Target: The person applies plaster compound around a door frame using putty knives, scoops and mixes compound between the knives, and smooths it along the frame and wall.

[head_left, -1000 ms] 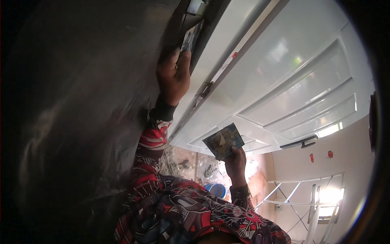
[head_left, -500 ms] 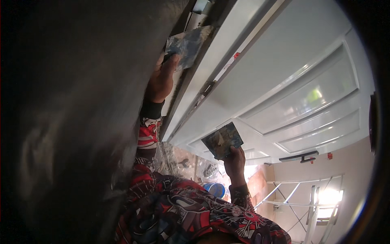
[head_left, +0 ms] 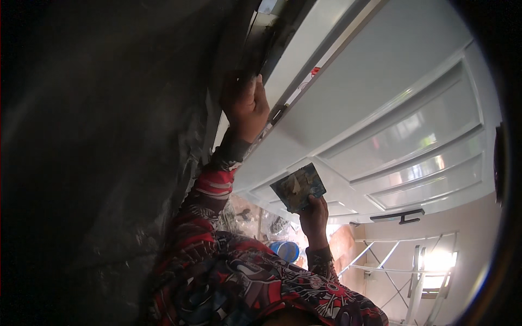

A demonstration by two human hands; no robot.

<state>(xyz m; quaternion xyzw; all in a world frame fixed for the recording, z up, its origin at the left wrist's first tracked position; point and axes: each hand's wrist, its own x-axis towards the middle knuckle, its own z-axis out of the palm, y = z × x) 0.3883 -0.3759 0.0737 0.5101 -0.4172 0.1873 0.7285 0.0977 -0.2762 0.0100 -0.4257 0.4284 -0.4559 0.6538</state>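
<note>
My left hand (head_left: 247, 106) is raised beside the white door frame (head_left: 296, 49), its fingers closed. The flat, greyish filling blade it gripped half a second ago is lost in the dark around the fingers, and its face does not show. My right hand (head_left: 314, 217) grips a square, dark, smeared filling blade (head_left: 298, 187) by its lower right edge, thumb on top. A pale lump of paste (head_left: 295, 186) sits on that blade. The blade is in front of a glossy white panelled door (head_left: 348, 125).
A dark, rough wall surface (head_left: 98, 152) fills the left side. The door carries a black handle (head_left: 399, 214). Below are a blue bucket (head_left: 286, 251) and a littered floor (head_left: 244, 214). White metal scaffolding (head_left: 380, 269) stands at the lower right, by a bright window (head_left: 437, 266).
My left hand has swung to the right and turned, so its blade's flat face no longer shows. The right hand and its blade have stayed almost still.
</note>
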